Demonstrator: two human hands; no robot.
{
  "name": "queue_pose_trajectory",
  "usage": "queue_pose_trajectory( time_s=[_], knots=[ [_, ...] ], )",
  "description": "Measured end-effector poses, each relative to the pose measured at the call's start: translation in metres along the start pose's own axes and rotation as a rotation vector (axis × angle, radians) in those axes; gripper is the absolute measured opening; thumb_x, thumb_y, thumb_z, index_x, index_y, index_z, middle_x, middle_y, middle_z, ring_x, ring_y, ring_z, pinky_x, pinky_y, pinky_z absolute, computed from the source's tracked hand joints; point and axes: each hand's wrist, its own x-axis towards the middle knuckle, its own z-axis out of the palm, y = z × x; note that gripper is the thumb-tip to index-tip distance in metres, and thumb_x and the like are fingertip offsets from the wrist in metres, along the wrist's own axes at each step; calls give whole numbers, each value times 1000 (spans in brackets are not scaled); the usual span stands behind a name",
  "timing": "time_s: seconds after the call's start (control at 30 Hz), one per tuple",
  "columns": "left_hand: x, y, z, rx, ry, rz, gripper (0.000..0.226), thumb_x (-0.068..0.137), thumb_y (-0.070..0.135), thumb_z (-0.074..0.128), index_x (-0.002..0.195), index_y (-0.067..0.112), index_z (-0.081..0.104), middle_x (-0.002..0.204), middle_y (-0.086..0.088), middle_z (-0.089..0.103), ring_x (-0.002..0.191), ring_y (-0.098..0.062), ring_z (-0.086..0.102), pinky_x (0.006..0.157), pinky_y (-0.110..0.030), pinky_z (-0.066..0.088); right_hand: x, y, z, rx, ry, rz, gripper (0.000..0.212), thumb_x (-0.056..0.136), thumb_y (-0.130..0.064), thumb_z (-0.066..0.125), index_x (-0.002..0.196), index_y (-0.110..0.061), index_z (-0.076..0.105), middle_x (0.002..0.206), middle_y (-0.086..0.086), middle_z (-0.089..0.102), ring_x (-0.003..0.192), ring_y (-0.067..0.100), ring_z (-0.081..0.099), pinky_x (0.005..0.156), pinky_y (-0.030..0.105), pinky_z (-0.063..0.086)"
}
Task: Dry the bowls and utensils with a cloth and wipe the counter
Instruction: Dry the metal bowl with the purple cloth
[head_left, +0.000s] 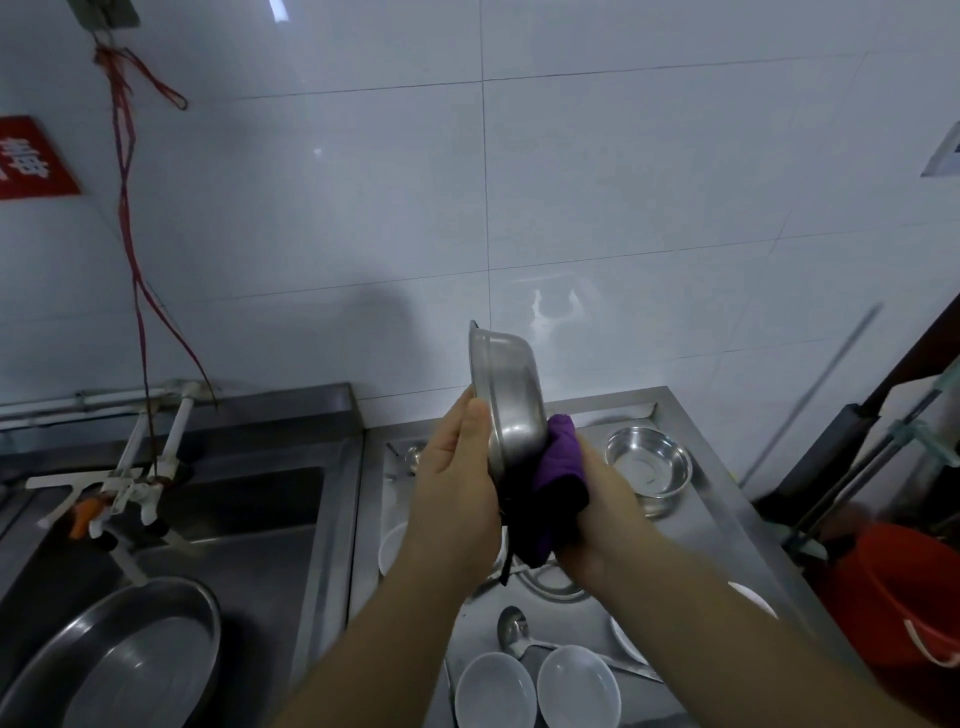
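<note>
My left hand (457, 483) grips the rim of a steel bowl (506, 395), held on edge above the counter. My right hand (605, 514) presses a purple cloth (558, 478) against the bowl's outer side. On the steel counter (727, 525) stand stacked steel bowls (649, 467) at the back right. Two white bowls (540, 691) sit at the front edge, with a metal spoon (514, 631) just behind them. Further white dishes (392, 545) are partly hidden under my arms.
A steel sink (249, 519) lies to the left with a large steel basin (124, 654) in it and white taps (135, 467) above. A red bucket (914, 597) and mop handles stand right of the counter. A tiled wall is behind.
</note>
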Motion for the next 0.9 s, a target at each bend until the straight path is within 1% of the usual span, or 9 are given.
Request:
queue_pose_trajectory(
  time_s=[0.07,0.13,0.2,0.33,0.5,0.6,0.73,0.8,0.9],
  knots=[
    [1,-3,6,-4,25,16,24,96,50,61,111,47,79,118,7,79,111,-19,76,91,-36,63,-8,4,-4,-21,-21,-54,45,99,-52,62,118,-12,70,115,17,74,108,35,70,103,51,55],
    [2,-5,8,5,47,25,26,95,51,58,112,49,78,120,9,78,112,-17,76,94,-36,62,-16,7,-5,-23,-10,-97,41,101,-56,59,109,-18,73,103,12,76,98,32,72,93,51,58],
    [3,-5,9,-2,51,23,25,98,52,59,114,48,77,121,7,78,112,-18,76,90,-33,63,-22,9,-3,-28,-27,-135,39,102,-57,58,114,-23,74,103,10,79,95,29,77,83,48,61],
    [2,-6,9,-17,91,-47,24,99,48,59,113,43,79,119,3,79,109,-20,77,84,-32,64,-31,16,-4,-64,-97,-223,28,103,-50,60,125,-35,69,110,-1,80,101,19,78,88,46,64],
    [-5,-13,8,-65,68,-155,30,111,31,50,112,24,79,115,-11,79,107,-28,78,83,-39,65,-33,3,-8,-434,-159,-508,30,88,-52,73,116,-42,69,106,-9,78,100,11,76,92,41,63],
    [-13,-19,6,-105,40,-235,35,112,29,47,110,17,80,117,-17,78,108,-31,77,87,-45,65,-25,-12,-12,-713,-171,-689,14,95,-45,69,109,-46,66,98,-11,74,93,10,73,89,41,61],
    [-19,-18,1,-160,-23,-304,36,112,29,44,124,14,75,124,-15,76,115,-30,74,90,-43,64,-13,-33,-10,-809,-255,-699,18,90,-55,65,103,-68,63,105,-24,72,98,1,70,91,32,58],
    [-20,-15,-4,-174,-23,-307,37,108,33,48,127,13,72,125,-17,75,115,-31,74,90,-46,64,-6,-40,-9,-760,-298,-679,18,88,-57,65,105,-60,68,105,-20,74,98,1,70,90,25,56],
    [-21,-7,-11,-196,-30,-275,46,91,41,58,123,12,75,124,-20,75,111,-35,75,79,-42,66,6,-51,-7,-547,-287,-595,8,96,-40,70,99,-39,77,91,-13,76,86,4,70,79,16,54]
  ],
)
